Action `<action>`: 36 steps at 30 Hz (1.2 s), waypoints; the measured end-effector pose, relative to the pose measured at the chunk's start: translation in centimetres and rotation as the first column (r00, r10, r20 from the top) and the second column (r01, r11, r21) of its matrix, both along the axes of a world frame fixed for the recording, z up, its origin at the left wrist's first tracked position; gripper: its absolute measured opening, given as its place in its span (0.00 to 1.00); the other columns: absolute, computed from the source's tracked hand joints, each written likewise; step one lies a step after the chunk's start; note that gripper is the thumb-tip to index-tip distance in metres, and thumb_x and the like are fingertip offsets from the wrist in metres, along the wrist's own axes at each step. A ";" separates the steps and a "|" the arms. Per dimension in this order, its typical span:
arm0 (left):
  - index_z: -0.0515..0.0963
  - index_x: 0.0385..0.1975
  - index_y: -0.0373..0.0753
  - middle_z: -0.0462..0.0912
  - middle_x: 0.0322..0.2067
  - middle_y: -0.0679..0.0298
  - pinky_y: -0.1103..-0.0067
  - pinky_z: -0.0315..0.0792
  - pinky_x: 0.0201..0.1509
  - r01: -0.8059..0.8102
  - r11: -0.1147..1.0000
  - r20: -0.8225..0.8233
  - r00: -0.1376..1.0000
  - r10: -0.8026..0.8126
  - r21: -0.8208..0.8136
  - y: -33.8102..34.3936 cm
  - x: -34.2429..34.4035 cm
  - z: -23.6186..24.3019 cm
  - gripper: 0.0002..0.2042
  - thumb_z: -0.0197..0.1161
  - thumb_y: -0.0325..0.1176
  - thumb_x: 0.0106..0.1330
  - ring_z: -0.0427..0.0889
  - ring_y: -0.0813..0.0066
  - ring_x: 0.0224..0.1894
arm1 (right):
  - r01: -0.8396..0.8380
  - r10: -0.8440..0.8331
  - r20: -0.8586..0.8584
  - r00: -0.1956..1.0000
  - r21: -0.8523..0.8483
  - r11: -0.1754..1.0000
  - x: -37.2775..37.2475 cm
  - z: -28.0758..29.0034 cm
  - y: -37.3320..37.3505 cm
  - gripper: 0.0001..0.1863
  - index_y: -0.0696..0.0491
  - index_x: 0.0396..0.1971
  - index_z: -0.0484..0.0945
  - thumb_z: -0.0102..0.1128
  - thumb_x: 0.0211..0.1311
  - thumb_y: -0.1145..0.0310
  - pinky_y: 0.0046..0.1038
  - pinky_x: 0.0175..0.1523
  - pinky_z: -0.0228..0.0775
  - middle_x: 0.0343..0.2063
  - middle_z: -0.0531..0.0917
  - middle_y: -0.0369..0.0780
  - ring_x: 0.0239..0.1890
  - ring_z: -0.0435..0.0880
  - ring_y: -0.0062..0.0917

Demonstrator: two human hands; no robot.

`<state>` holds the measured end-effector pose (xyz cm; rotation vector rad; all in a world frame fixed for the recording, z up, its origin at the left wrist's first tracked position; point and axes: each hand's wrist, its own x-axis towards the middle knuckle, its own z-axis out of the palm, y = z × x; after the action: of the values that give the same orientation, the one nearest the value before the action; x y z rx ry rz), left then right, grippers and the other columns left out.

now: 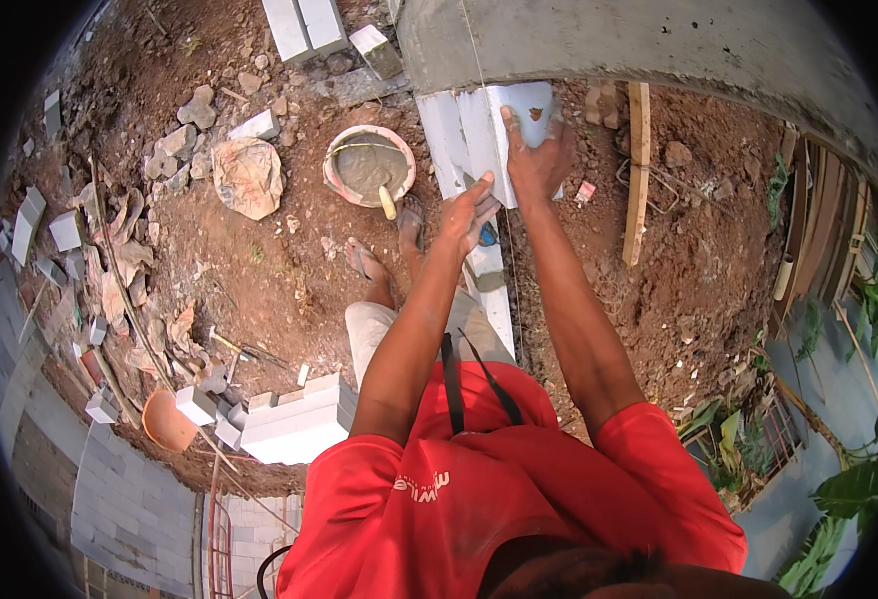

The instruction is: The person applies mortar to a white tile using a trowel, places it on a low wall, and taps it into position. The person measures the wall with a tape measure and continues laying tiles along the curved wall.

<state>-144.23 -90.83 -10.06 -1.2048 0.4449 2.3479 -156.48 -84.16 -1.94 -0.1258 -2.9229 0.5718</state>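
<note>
Lettering point(422, 486) marks red shirt point(359, 519); right hand point(539, 160) grips white block point(496, 145), left hand point(466, 214) half-open alongside.

White lettering point(422, 486) stands on the front of the red shirt point(529, 464); marks on the crumpled sack point(247, 178) are illegible.

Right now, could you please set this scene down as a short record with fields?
Left hand: near the close end of the white block; contact unclear
Right hand: gripping the white block
Bucket: left of the hands, holding wet grey mix
Tool handle: pale, over the bucket's near rim
Wooden plank: on the soil, right of the hands
Block stack: white, lower left
Crumpled sheet: on the soil, left of the bucket
</note>
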 end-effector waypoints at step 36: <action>0.57 0.71 0.25 0.58 0.71 0.36 0.60 0.67 0.72 0.037 0.993 0.011 0.999 -0.036 -0.111 -0.3 -0.7 0.7 0.46 0.74 0.49 0.63 0.65 0.45 0.71 | 0.254 -0.221 0.289 0.932 -0.083 0.964 -1.8 -0.3 4.8 0.23 0.60 0.55 0.79 0.56 0.73 0.57 0.49 0.52 0.74 0.47 0.84 0.57 0.47 0.84 0.55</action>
<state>-144.89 -91.16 -9.37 -1.2460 0.5961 2.3122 -158.27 -79.39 -2.20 -0.6152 -3.0689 0.7404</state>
